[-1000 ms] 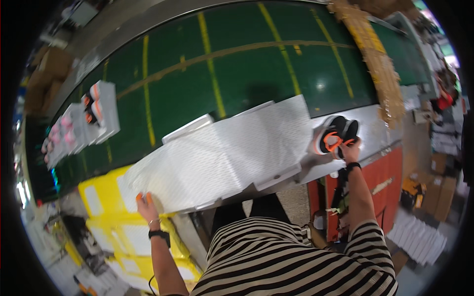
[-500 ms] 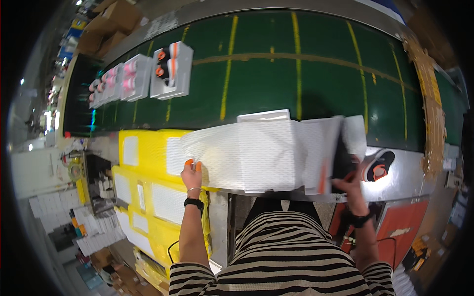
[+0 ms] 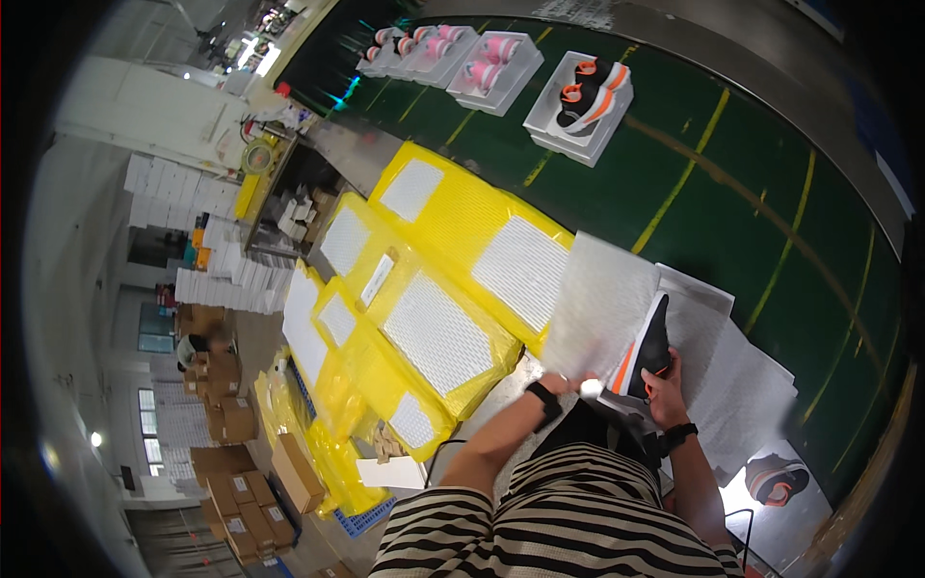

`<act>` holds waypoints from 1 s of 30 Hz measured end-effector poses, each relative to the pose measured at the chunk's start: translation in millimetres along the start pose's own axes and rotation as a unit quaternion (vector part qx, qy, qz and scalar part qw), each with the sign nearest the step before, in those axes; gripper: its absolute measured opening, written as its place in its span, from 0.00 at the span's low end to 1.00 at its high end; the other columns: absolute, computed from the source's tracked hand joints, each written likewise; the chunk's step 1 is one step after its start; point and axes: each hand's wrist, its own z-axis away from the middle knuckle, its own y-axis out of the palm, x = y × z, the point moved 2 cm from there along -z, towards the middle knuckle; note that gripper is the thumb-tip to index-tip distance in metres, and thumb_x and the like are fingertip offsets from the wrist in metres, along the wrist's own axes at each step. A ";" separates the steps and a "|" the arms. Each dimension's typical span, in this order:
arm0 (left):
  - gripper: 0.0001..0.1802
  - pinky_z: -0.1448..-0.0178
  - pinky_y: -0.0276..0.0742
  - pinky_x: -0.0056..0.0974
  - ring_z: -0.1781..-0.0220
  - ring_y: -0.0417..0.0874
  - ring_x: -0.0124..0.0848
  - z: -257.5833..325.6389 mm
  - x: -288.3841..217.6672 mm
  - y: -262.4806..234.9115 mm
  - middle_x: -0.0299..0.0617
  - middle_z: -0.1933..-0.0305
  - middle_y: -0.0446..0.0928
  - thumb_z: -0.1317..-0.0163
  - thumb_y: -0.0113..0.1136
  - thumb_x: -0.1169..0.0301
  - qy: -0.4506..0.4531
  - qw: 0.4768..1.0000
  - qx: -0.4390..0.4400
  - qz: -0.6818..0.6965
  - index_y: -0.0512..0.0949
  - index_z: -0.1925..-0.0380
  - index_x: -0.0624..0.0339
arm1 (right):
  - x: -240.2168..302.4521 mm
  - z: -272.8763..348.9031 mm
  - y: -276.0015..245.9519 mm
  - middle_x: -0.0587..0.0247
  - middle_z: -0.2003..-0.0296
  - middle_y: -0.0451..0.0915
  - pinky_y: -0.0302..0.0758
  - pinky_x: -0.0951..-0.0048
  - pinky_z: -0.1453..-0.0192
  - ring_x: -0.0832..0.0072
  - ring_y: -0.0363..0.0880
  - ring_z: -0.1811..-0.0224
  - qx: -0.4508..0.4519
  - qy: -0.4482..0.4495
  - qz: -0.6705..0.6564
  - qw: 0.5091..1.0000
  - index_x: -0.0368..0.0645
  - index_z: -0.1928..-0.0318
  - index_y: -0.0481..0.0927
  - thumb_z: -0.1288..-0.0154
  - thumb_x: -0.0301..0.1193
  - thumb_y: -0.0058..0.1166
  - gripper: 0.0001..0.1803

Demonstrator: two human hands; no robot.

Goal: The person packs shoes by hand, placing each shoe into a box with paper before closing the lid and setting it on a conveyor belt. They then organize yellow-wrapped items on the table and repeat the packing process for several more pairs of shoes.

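Note:
My right hand (image 3: 665, 387) grips a black shoe with an orange stripe (image 3: 647, 349), held on edge over white wrapping paper (image 3: 732, 376) at the near edge of the green conveyor (image 3: 732, 173). My left hand (image 3: 562, 383) pinches the lower corner of a white paper sheet (image 3: 602, 303) that stands up against the shoe. A second black and orange shoe (image 3: 777, 478) lies on the ledge to my right.
Yellow wrapped bundles with white panels (image 3: 434, 289) are stacked to my left. On the belt farther away sit open white boxes with black-orange shoes (image 3: 581, 91) and pink shoes (image 3: 487, 69). Brown cartons (image 3: 246, 482) stand on the floor at lower left. Another person (image 3: 193, 347) works far left.
My view has swung left toward the yellow bundles. My right hand has lifted the shoe onto the paper, and my left hand has come in from the paper's left edge to the sheet by the shoe.

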 end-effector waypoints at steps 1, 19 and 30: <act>0.45 0.23 0.44 0.44 0.26 0.52 0.50 12.9 9.8 44.7 0.49 0.30 0.60 0.46 0.63 0.47 -0.001 0.989 -0.093 0.112 0.61 0.33 0.57 | -0.8 3.4 19.6 0.63 0.48 0.69 0.70 0.73 0.43 0.74 0.70 0.46 0.025 0.010 0.004 1.000 0.45 0.37 0.57 0.45 0.17 0.60 0.38; 0.23 0.25 0.48 0.49 0.31 0.64 0.43 -47.8 -159.7 18.5 0.52 0.39 0.70 0.42 0.52 0.68 0.183 0.978 -0.093 -0.024 0.74 0.47 0.65 | 84.7 158.6 -205.9 0.45 0.36 0.63 0.61 0.52 0.34 0.50 0.61 0.34 -0.459 -0.318 0.635 0.533 0.44 0.46 0.75 0.43 0.33 0.63 0.24; 0.20 0.28 0.51 0.51 0.35 0.68 0.39 -36.7 -157.1 22.8 0.43 0.46 0.76 0.48 0.58 0.65 0.292 0.937 -0.042 -0.189 0.80 0.55 0.59 | 64.4 250.0 -304.5 0.40 0.30 0.50 0.65 0.53 0.34 0.44 0.64 0.36 -0.565 -0.139 0.594 0.555 0.34 0.53 0.76 0.55 0.40 0.72 0.31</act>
